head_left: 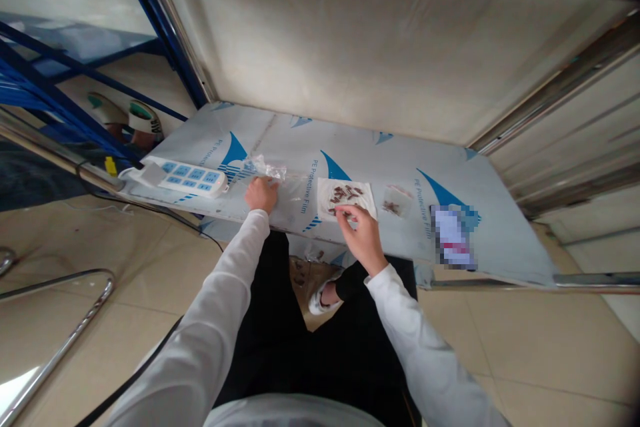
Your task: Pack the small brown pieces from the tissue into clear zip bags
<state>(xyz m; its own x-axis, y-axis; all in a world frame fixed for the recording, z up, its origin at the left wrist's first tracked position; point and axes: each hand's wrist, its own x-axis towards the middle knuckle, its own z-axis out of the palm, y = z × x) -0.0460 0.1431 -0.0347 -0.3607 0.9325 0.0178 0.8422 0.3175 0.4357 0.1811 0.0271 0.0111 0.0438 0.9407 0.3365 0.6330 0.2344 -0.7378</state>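
Small dark-brown pieces [349,194] lie scattered on a white square sheet [369,195] on the table. Above its near edge, my right hand [363,233] has thumb and forefinger brought together in a pinch. Whatever is between those fingertips is too small to make out. My left hand [261,195] is closed with its fingers curled down at the edge of a clear plastic bag [270,169], seemingly gripping it. To the right of the sheet lies another clear bag [404,198] with a few brown pieces inside.
A white power strip [193,178] with blue sockets sits at the table's left end, its cable hanging over the edge. A blurred-out flat object [453,237] lies on the right. The film-covered table [505,233] meets a pale back panel [350,47]. Tape rolls [143,121] stand beyond the blue frame.
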